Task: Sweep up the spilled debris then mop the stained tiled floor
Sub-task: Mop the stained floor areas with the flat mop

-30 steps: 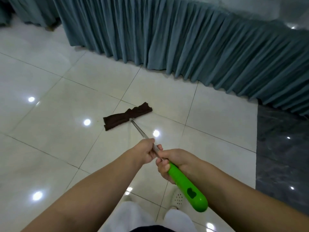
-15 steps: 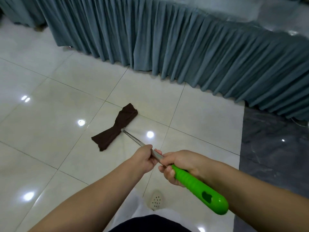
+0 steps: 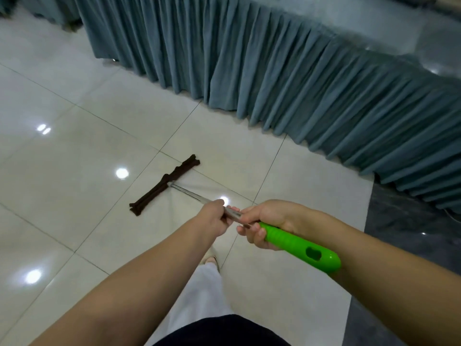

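A mop with a dark brown cloth head (image 3: 164, 185) lies flat on the glossy cream tiled floor (image 3: 74, 158), its head slanting from lower left to upper right. A thin metal shaft (image 3: 192, 194) runs back from the head to me. My left hand (image 3: 215, 218) is closed around the shaft. Just behind it my right hand (image 3: 268, 224) grips the front of the bright green handle (image 3: 301, 247), whose end with a hanging hole points to the lower right. No debris or stain shows on the tiles.
A long table with a pleated blue-grey skirt (image 3: 287, 83) runs across the back from upper left to right, reaching the floor. A dark grey stone strip (image 3: 409, 245) borders the tiles on the right. My white trouser leg and shoe (image 3: 210, 259) stand below my hands.
The mop head has turned from lying nearly sideways to a steeper slant and looks narrower. My view and my hands have shifted, with the green handle swinging out to the right.
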The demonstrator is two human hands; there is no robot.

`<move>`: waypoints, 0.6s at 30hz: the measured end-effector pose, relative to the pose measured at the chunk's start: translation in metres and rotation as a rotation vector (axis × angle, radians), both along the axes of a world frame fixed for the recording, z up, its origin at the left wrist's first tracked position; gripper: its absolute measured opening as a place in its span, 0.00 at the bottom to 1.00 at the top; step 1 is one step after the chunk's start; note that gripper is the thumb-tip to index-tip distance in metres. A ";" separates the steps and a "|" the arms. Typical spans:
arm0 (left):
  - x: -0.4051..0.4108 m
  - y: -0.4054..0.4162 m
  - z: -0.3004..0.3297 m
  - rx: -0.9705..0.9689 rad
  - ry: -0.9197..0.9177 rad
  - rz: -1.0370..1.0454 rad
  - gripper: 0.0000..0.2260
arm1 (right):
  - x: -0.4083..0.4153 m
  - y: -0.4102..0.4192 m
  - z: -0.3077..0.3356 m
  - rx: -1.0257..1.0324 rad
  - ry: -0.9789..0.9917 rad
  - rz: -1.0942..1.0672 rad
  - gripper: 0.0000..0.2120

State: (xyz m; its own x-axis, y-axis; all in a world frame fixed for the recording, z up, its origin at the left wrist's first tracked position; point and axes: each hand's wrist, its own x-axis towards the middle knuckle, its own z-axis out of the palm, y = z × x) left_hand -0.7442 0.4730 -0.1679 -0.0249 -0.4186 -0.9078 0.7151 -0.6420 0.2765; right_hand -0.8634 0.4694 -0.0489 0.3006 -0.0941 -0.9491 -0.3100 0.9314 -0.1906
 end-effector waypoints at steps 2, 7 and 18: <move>0.012 -0.023 0.001 -0.003 0.020 0.052 0.07 | 0.012 -0.027 -0.003 -0.017 0.011 0.046 0.11; 0.051 -0.079 0.003 0.032 -0.022 0.160 0.06 | 0.056 -0.093 -0.007 -0.031 0.036 0.148 0.14; 0.134 -0.167 0.003 0.044 -0.032 0.325 0.10 | 0.149 -0.195 -0.008 -0.048 0.041 0.325 0.15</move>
State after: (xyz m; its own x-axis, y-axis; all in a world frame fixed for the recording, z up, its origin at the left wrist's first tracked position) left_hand -0.6098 0.3060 -0.1644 0.1323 -0.3601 -0.9235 0.8760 -0.3936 0.2789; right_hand -0.7142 0.2743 -0.0569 0.2840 -0.0444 -0.9578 -0.5981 0.7726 -0.2131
